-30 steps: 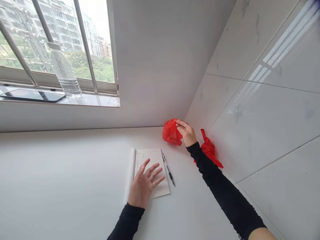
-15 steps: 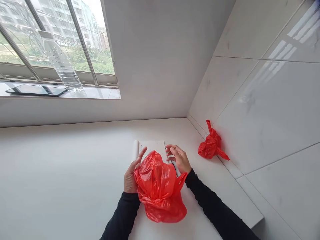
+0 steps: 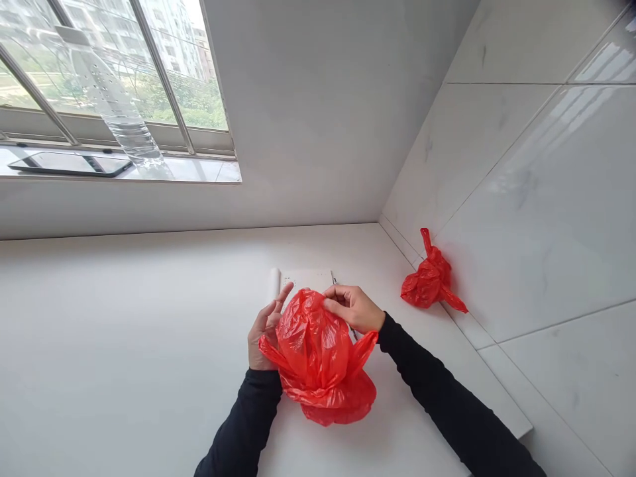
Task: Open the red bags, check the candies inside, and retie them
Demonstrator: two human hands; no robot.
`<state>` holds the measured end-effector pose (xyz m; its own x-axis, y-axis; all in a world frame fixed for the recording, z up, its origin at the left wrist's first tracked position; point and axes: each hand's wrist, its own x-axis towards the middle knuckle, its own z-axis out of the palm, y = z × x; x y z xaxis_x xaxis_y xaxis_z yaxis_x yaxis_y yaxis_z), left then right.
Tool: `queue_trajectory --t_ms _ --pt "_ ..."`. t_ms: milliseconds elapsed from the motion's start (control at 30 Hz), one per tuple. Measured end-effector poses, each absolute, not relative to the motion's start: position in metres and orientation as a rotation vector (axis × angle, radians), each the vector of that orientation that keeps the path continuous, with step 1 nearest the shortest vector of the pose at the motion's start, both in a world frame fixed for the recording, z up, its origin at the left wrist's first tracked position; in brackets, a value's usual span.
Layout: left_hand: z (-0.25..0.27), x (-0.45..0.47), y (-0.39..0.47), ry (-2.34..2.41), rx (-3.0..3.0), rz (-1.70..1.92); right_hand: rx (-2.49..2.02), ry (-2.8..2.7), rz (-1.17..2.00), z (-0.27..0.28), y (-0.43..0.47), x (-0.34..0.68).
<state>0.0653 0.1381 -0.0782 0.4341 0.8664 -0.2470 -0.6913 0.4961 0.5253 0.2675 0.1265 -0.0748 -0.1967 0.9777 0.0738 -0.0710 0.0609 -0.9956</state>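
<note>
In front of me is a crumpled red plastic bag [image 3: 322, 358], bunched into a rounded shape with its handles sticking out at both sides. My left hand [image 3: 264, 334] holds it from the left, some fingers pointing up and the others hidden behind the plastic. One handle lies across that hand's palm side. At the top right of the bag, my right hand [image 3: 355, 308] pinches the plastic between thumb and fingers. What the bag contains, if anything, cannot be seen. Partly covered behind it lies a white notebook-like sheet [image 3: 318, 277] with a thin pen-like object [image 3: 334, 280] at its right edge.
A second red plastic bag [image 3: 428, 281], knotted, rests against the tiled wall [image 3: 561, 218] at the right of the white table [image 3: 124, 344]. On the windowsill stand a clear water bottle [image 3: 116, 106] and a flat dark-edged tablet [image 3: 69, 163]. The table's corner shows at lower right.
My right hand has come in to the left and closed on the top of the bag, from which it was apart. The bag's left handle now sticks out over my left hand.
</note>
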Motion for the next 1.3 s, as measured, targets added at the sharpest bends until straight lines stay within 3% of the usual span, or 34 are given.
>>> queue_trajectory --t_ms 400,733,967,1133,1300 --pt "-0.079 0.074 0.135 0.488 0.448 1.086 -1.047 -1.065 1.159 -0.029 0.165 0.282" --pt "-0.070 0.072 0.140 0.532 0.499 1.062 -1.166 -2.133 0.611 -0.004 0.133 0.279" --pt "-0.079 0.087 0.149 0.672 0.654 1.001 -1.120 -1.937 0.487 -0.001 0.141 0.285" --pt "-0.079 0.090 0.137 0.911 1.130 1.188 -1.084 -1.822 0.395 0.013 0.130 0.291" --pt "-0.045 0.078 0.136 1.150 1.657 1.470 -1.057 -1.726 0.417 0.013 0.129 0.287"
